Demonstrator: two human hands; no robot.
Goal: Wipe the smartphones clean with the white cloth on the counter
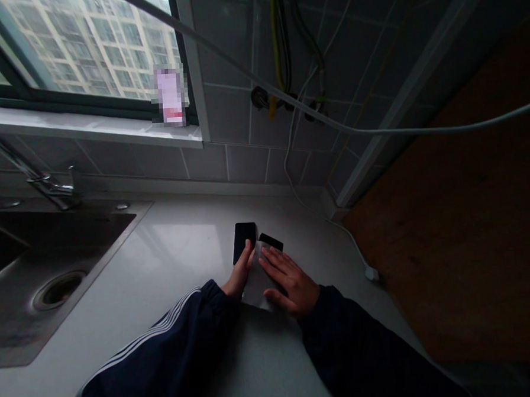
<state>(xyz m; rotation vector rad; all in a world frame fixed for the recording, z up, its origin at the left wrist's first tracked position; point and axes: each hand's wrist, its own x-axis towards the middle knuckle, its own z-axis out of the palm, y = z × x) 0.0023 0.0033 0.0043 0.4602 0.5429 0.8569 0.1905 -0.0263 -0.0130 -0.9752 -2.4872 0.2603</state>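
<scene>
A black smartphone (244, 235) lies face up on the white counter, just beyond my left hand (240, 275). That hand is closed at the left edge of a thin grey sheet (254, 289), thumb pointing up beside the phone; its other fingers are mostly hidden. Whether the sheet is a cloth or a pouch, I cannot tell. From its far end sticks out the corner of a second flat black slab (271, 241), phone-like in shape. My right hand (291, 283) rests flat on the sheet with fingers stretched out, palm down.
On the left, a steel sink (116, 245) with a chrome faucet (53, 189) is set into the counter (183, 250). A white cable (351, 238) runs down the wall to a plug by the brown wooden panel (462, 229). Another cable (386, 132) hangs across the view. A blurred pink item (171, 97) stands on the windowsill.
</scene>
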